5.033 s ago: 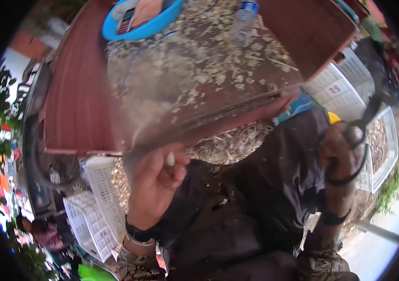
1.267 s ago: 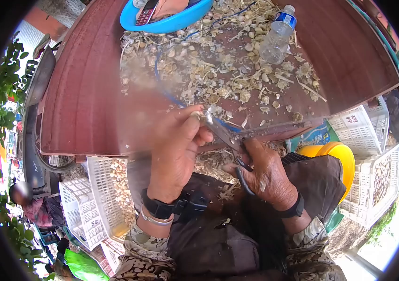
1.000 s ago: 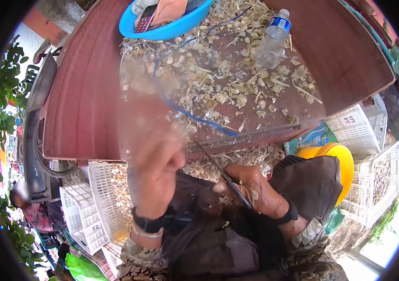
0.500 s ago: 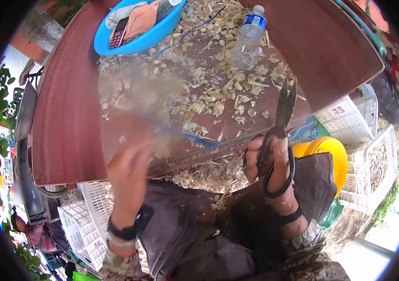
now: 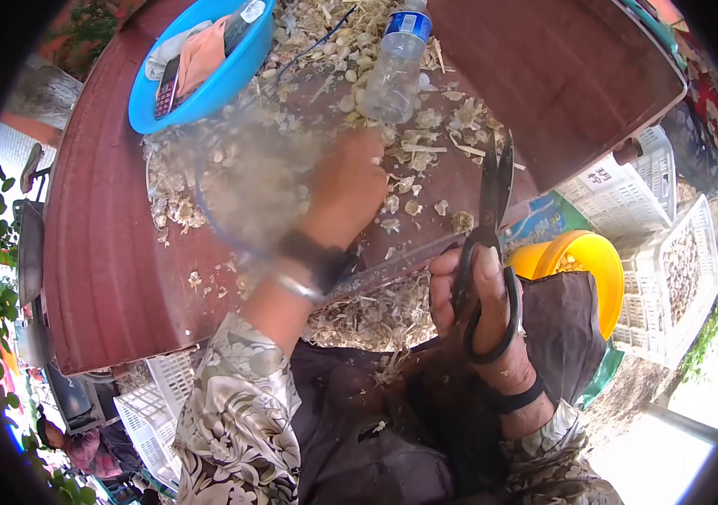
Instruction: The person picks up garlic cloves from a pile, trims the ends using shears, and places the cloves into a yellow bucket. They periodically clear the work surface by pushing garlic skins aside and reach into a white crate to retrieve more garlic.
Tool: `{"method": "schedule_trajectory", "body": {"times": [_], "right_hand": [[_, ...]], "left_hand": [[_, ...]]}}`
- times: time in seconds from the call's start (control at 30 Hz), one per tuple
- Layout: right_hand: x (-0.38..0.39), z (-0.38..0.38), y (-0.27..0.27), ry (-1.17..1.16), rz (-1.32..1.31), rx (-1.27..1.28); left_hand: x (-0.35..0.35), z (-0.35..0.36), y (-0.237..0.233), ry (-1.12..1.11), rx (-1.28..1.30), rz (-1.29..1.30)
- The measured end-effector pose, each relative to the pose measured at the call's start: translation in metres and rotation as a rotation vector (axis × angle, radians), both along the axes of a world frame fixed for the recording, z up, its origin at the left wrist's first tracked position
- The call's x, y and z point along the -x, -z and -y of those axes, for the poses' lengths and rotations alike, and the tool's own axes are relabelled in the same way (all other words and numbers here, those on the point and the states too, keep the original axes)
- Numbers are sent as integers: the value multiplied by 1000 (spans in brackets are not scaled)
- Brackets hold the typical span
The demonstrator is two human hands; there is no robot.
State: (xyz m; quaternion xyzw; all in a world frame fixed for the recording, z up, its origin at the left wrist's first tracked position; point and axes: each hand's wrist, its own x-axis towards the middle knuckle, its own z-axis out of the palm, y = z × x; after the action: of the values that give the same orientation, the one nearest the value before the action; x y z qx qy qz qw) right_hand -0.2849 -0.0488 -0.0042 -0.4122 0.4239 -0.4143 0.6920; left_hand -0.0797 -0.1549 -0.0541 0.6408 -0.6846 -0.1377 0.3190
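My left hand (image 5: 344, 189) reaches over the red table (image 5: 98, 252), its back toward me and its fingers curled down out of sight. It is among garlic skins and cloves (image 5: 350, 97), just below a clear plastic bottle (image 5: 392, 80) with a blue label. What it holds, if anything, is hidden. My right hand (image 5: 491, 290) is closed around the handles of black scissors (image 5: 493, 198). The blades point up and away over the table's near edge, slightly apart, with nothing between them.
A blue basin (image 5: 241, 71) with a phone and cloths stands at the far left. To the right are a yellow bucket (image 5: 603, 278) and white crates (image 5: 662, 311), one filled with garlic. Skins (image 5: 376, 316) lie heaped below the table edge. Another person (image 5: 93, 450) is at lower left.
My left hand has moved right and farther over the table, toward the bottle. My right hand keeps hold of the scissors in nearly the same place. The view has shifted slightly.
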Motion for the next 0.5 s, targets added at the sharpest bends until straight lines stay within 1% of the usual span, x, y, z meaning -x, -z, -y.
{"method": "schedule_trajectory", "body": {"times": [0.07,0.17,0.2,0.3,0.33,0.4,0.43,0.47,0.5], "right_hand": [[0,-1,-1,-11,-1,6],[-1,-3,-2,-57,-22,24],[-4,-5,-4,-72,-36,34],[-10,-10,-1,-116,-66,74],[-12,-12,0,-125,-71,90],[-14,-15,-3,-119,-68,93],[-13,-15,-5,-106,-66,98],[-12,-15,-7,-95,-67,98],[-10,-14,-8,-76,-42,109]], "left_hand": [[-12,-21,-11,8,-138,-556],[-11,-63,-44,-3,-257,-1282],[-15,-75,-55,-19,-310,-1298],[-25,-111,-64,5,-249,-1453],[-26,-129,-70,-31,-199,-1453],[-29,-184,-98,-222,0,-1079],[-44,-213,-106,-370,-13,-894],[-55,-241,-117,-593,-27,-542],[-79,-272,-110,-700,32,-211]]}}
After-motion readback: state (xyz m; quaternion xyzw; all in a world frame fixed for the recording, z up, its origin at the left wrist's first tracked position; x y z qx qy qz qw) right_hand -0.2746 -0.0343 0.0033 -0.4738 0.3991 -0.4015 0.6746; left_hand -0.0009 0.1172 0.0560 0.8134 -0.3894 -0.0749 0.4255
